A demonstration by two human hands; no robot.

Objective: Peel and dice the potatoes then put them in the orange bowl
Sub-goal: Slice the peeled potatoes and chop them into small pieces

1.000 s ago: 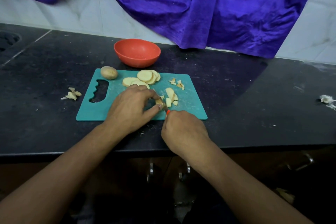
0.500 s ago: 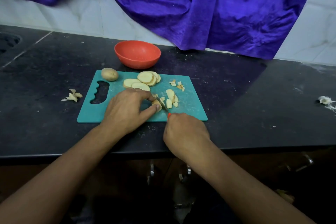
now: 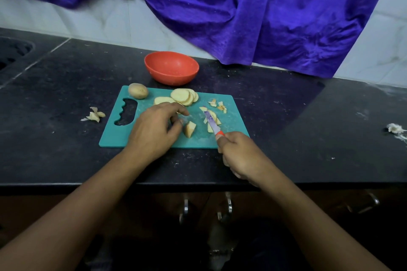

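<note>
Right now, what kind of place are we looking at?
Most likely a home kitchen: a dark stone countertop against a white tiled wall, a teal cutting board with sliced potato and an orange bowl behind it, and cabinet handles under the counter.

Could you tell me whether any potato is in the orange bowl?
No, the orange bowl is empty; the cut pieces lie on the teal board.

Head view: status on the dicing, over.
Right hand grips knife, blade over diced pieces. Left hand loose beside a potato chunk. Orange bowl empty; slices and one whole potato uncut.
</note>
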